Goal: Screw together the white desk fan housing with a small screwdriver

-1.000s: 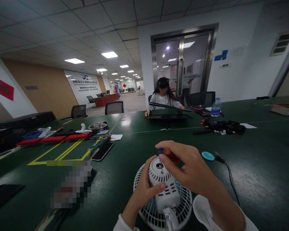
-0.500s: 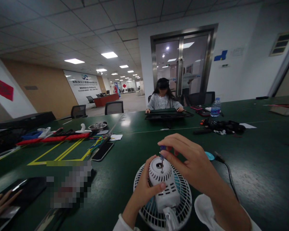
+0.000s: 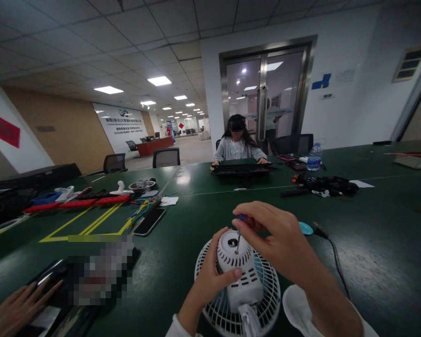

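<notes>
A small white fan [image 3: 244, 291] lies face down on the green table, its round grille beneath and its motor housing on top. My left hand [image 3: 212, 276] is wrapped round the side of the housing, thumb across its front. Pinched between the thumb and fingers of my right hand [image 3: 272, 231] is a screwdriver [image 3: 242, 218] with a blue-purple handle. Its thin metal shaft points down, slightly tilted, with the tip at a screw hole in the rear of the housing. Whether a screw sits there is too small to tell.
A white curved plastic part [image 3: 294, 306], a light blue disc [image 3: 305, 228] and a cable with plug [image 3: 321, 230] lie right of the fan. A phone [image 3: 149, 222] is to the left. Another person's hand [image 3: 24, 304] rests at lower left; a person [image 3: 237, 145] sits opposite, holding a black panel.
My right hand has shifted slightly down and right, tilting the screwdriver. My left hand and the fan stay in place. The other person's hand at lower left has moved further into view.
</notes>
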`<move>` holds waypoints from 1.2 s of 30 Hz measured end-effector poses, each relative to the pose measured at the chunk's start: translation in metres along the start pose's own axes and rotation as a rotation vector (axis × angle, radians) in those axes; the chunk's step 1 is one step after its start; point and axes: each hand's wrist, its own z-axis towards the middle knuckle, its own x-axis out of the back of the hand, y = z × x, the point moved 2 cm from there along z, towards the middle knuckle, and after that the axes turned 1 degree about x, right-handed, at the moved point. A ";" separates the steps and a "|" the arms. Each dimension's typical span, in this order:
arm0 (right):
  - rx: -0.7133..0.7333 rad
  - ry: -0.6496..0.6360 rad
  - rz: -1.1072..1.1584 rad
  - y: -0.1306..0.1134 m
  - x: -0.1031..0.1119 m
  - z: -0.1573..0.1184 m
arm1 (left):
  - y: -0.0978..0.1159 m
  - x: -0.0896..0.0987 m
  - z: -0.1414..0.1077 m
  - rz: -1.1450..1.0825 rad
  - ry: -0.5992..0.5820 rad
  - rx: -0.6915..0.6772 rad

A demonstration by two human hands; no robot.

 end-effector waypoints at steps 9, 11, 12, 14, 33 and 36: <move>0.002 0.044 0.002 -0.002 0.003 -0.003 | -0.005 0.002 0.000 -0.001 -0.004 0.007; -0.014 0.031 0.007 -0.001 0.002 -0.003 | -0.004 0.002 0.000 0.008 -0.001 0.007; -0.023 0.020 0.015 -0.001 0.001 -0.003 | -0.003 0.002 0.000 0.015 0.001 0.009; -0.041 -0.003 0.037 -0.002 0.001 -0.003 | -0.002 0.001 0.000 0.023 0.009 0.013; -0.006 0.017 0.039 -0.003 0.005 -0.003 | -0.005 0.002 0.000 0.027 0.012 0.004; -0.016 0.021 0.026 -0.002 0.004 -0.003 | -0.005 0.003 0.000 0.040 0.019 0.003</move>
